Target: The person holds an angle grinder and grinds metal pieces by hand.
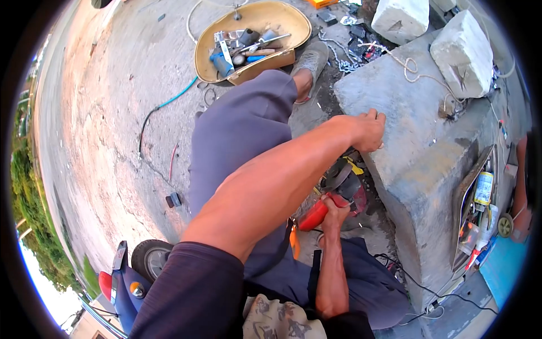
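Observation:
My left hand (368, 131) is stretched across to the edge of a grey concrete slab (395, 90). Its fingers are curled together, and whatever they pinch, if anything, is hidden. Lower down, my right hand (335, 213) wraps round a red angle grinder (314, 217), held beside the slab's side wall. The grinder's dark round head (340, 176) is partly covered by my left forearm. A small yellow piece (354, 165) shows just past that head, below my left hand.
A tan tub (299, 25) of hand tools stands near my foot. White blocks (463, 56) and a rope (411, 69) lie on the slab. A tray with spray cans (483, 188) is at right. Black cable (435, 291) trails below; a scooter (127, 288) stands at left.

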A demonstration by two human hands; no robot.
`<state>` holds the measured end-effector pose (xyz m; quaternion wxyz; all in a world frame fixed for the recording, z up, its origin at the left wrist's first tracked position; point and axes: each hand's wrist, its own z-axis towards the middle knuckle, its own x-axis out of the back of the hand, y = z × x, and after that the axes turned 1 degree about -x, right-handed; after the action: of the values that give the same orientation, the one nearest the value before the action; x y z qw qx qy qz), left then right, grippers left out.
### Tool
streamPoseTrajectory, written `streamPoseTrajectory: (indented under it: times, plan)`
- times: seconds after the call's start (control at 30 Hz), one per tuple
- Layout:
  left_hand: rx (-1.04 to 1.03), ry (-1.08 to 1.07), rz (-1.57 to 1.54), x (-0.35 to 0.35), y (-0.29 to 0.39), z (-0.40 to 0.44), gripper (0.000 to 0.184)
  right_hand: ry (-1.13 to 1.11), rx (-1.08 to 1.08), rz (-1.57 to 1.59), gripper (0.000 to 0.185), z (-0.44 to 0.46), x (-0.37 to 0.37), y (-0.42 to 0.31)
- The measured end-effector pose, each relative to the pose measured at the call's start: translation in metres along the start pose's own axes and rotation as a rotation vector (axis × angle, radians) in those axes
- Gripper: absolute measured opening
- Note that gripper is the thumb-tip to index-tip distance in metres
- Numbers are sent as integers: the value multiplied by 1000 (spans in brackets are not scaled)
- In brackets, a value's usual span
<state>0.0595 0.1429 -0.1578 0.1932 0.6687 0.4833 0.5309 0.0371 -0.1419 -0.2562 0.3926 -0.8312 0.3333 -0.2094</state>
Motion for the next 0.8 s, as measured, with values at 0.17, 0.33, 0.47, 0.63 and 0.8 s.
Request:
streamPoseTrajectory:
  times: [0.17,0.33,0.47,0.63,0.8]
  plan:
    - [21,-14,22,1,3,2,65,-3,-5,14,27,2,1,-6]
    - [28,-27,22,4,6,0,67,4,-11,95,26,4,0,0]
    - [41,-29,35,2,6,3,67,-8,2,79,26,2,0,-6]
    - [40,-30,1,4,6,2,66,-7,8,66,24,3,1,-9]
    - [44,-40,-6,4,6,3,66,-13,-19,58,23,4,3,-7]
